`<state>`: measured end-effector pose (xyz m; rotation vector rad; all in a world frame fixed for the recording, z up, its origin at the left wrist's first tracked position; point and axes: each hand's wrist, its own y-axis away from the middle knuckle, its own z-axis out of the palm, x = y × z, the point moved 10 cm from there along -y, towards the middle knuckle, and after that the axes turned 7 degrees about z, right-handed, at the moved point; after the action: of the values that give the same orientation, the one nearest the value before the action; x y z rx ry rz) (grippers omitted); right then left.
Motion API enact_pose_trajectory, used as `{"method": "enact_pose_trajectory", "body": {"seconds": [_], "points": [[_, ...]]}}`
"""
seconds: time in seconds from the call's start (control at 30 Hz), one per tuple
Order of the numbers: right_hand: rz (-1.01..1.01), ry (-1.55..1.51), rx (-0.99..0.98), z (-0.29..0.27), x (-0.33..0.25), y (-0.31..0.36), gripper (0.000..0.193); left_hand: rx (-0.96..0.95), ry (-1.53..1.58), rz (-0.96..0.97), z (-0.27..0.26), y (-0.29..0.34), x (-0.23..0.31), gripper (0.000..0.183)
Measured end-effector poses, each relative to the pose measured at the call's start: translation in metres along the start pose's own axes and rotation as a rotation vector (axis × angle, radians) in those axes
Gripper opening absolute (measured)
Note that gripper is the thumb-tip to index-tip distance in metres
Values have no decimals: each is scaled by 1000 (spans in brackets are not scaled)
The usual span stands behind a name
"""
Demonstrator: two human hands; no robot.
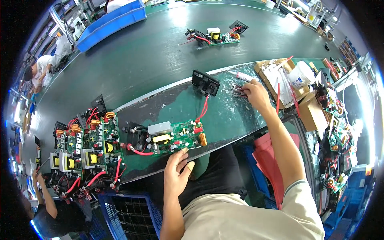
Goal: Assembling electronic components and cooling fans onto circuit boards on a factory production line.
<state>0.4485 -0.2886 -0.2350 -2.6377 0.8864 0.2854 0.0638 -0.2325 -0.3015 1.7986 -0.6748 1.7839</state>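
A green circuit board (182, 136) lies on the bench in front of me, with a silver heat sink, a yellow transformer and a copper coil on it. Red wires link it to a black plastic end panel (206, 83) standing beyond it. My left hand (179, 172) is at the board's near edge, fingertips by the rim, thumb apart from the fingers. Farther right, my right hand (256, 95) reaches to a small pile of thin dark-red parts with leads (238, 91). Its fingers are pinched together over the pile; what is between them is too small to make out.
Several assembled boards (86, 144) crowd the left. Another board (216, 37) rests on the conveyor belt (160, 60) beyond the bench. A white-red tube (244, 76), an open carton (272, 70) and a white tub (300, 76) stand right. Blue crate (130, 216) below; co-worker (60, 216) lower left.
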Motion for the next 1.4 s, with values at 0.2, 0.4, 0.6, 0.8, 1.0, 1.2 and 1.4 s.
{"method": "enact_pose_trajectory", "body": {"seconds": [0.2, 0.4, 0.6, 0.8, 1.0, 1.2, 1.4], "points": [[80, -243, 139, -35, 18, -6, 13, -96, -146, 139, 15, -13, 23, 44], [156, -431, 127, -66, 37, -21, 13, -103, -74, 75, 11, -7, 14, 38], [238, -804, 195, -115, 45, -26, 14, -48, -58, 90, 8, -5, 13, 35], [244, -920, 317, -125, 58, -12, 13, -54, -7, 118, 21, -13, 14, 33], [139, -385, 190, -114, 33, -15, 19, -184, -162, 176, 54, -18, 24, 33], [240, -894, 331, -125, 68, -19, 10, -206, -201, 190, 66, -28, 23, 34], [232, -1358, 375, -119, 71, -6, 6, -134, -121, 294, 92, -65, 50, 39]]}}
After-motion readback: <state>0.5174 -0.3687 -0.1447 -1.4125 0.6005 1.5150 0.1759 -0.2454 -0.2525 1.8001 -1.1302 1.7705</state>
